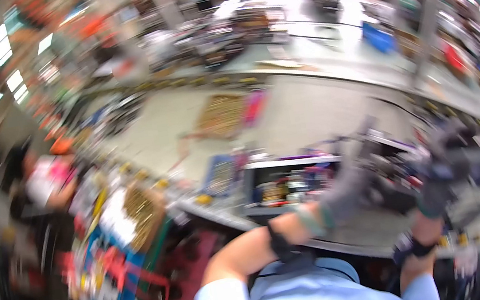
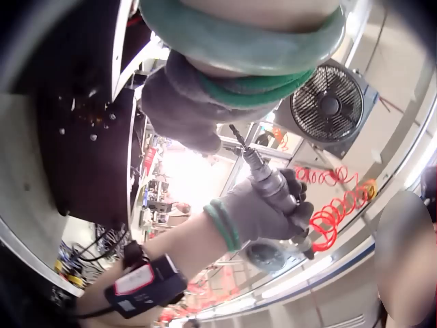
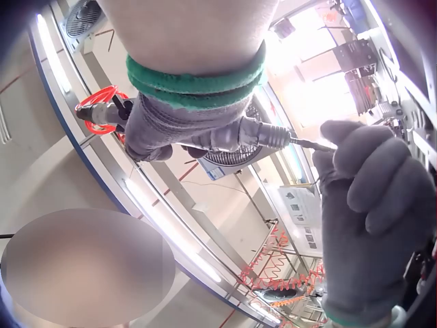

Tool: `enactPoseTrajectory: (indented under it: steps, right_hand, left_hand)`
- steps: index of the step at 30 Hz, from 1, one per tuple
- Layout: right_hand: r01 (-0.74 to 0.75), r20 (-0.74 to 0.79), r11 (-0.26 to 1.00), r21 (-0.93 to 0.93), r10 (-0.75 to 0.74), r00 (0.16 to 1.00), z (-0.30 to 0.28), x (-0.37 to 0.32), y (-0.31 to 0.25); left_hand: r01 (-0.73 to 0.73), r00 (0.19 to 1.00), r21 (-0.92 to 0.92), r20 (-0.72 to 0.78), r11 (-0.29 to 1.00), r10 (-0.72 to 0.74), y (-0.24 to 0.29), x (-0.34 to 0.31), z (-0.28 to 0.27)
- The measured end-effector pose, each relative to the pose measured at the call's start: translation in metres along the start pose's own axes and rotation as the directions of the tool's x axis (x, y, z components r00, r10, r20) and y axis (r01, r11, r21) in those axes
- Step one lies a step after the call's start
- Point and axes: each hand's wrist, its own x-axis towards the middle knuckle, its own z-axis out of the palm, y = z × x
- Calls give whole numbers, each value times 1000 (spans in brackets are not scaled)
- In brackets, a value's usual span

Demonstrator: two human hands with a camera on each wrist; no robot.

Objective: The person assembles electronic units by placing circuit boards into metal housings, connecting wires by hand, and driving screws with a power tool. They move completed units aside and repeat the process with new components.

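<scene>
My gloved right hand grips a metal pneumatic screwdriver, fingers curled round its body. The bit points at my gloved left hand. In the right wrist view, the bit's end overlaps the left index fingertip and thumb. The left fingers are curled; I cannot tell whether they hold something small. Both hands, blurred in the head view, are over the right part of the bench, beside an open dark case with parts inside. A black panel of the case stands close to the left hand.
Bundled wires lie below the black panel. A red coiled hose hangs behind the screwdriver. On the bench are a tray of brass-coloured parts and a blue bin. Another person sits at the left.
</scene>
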Motion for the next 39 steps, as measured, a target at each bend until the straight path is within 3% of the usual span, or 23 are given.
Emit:
enactPoseTrajectory:
  steps: [1,3,4,5,6,7,9,11,13,18,20,24,26,29,31,33,39]
  right_hand:
    - [-8,15,999,49,8,1000,-5,1,0]
    - [3,-12,979,-206,-6,1000,4,29,-5]
    - [15,-27,935,-355,-26,999,12,44,-4]
    - [23,-43,887,-461,-48,998,15,56,-1]
    - [34,-56,842,-538,-77,995,15,66,2]
    - [-27,-147,823,-567,-69,987,13,73,7]
    - [-19,-183,750,-661,-136,974,7,79,20]
    - [-74,-238,789,-610,-94,967,0,81,34]
    - [-59,-237,745,-665,-135,962,-7,83,51]
    - [-120,-255,764,-634,-60,965,-12,87,85]
    - [-126,-207,657,-743,-47,977,-16,89,94]
    - [-197,-230,713,-673,52,972,-10,89,96]
    - [-106,-142,563,-820,-20,990,-10,90,105]
    - [-106,-119,480,-871,3,993,-3,88,108]
    - [-112,-128,508,-854,3,992,-1,90,112]
    - [-122,-117,391,-912,35,992,-4,91,111]
    - [-177,-163,416,-892,67,984,-7,91,110]
  left_hand:
    - [-70,998,253,24,965,66,14,-10,-4]
    - [-400,915,336,92,853,393,20,25,-38]
    - [-372,818,805,49,463,574,32,37,-42]
    - [-299,814,897,62,325,577,34,47,-52]
    - [-13,915,985,-58,173,399,48,50,-41]
    - [-41,921,985,-28,167,388,44,60,-37]
    - [-113,921,974,177,-198,346,35,70,-33]
    - [-61,961,984,103,-168,257,32,76,-23]
    - [21,993,982,1,-189,115,35,77,-20]
    - [-24,981,995,43,-101,190,28,69,-28]
    - [-48,974,998,57,-46,220,25,72,-33]
    - [-68,962,997,75,-37,262,21,74,-35]
    - [-78,955,997,83,-29,284,21,74,-36]
    - [-119,939,992,126,-42,320,19,77,-40]
    - [-113,942,994,111,-14,317,22,74,-35]
    - [-104,951,994,95,16,295,23,73,-35]
    - [-164,916,986,165,-35,366,16,76,-43]
